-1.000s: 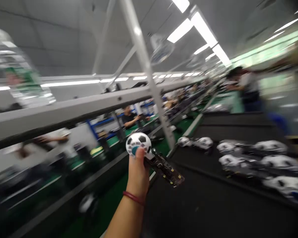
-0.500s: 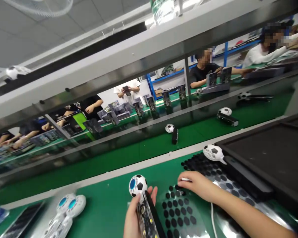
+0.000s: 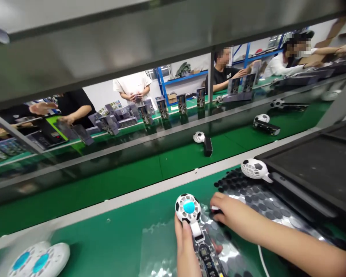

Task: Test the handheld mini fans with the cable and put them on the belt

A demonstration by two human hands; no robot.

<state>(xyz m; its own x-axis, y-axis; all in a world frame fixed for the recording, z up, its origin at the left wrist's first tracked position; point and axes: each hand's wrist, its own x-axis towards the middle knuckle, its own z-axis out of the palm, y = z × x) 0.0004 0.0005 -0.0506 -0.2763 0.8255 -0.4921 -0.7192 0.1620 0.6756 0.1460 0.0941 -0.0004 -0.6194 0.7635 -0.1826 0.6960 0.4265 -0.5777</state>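
My left hand [image 3: 185, 244] grips a handheld fan [image 3: 188, 207] with a football-patterned head and a turquoise hub. Its handle is uncovered, showing the circuit parts inside, and the bottom end runs out of view. Just to the right, my right hand [image 3: 226, 209] pinches the tip of a white cable [image 3: 263, 261]; the tip lies close to the fan's neck without visible contact. Under both hands are clear sheets with round black stickers [image 3: 255, 198]. Another football fan [image 3: 254, 169] lies beyond my right wrist, its dark handle towards the right.
Blurred white fans [image 3: 40, 261] lie at lower left. On the green conveyor belt [image 3: 132, 173] past the pale rail [image 3: 161, 179] are several football fans. A black tray [image 3: 311, 169] stands at right. A metal beam [image 3: 118, 54] crosses above; co-workers sit opposite.
My left hand has moved the fan right, closer to my right hand, and its turquoise hub has turned towards me. My right hand still pinches the cable tip. The view has shifted.
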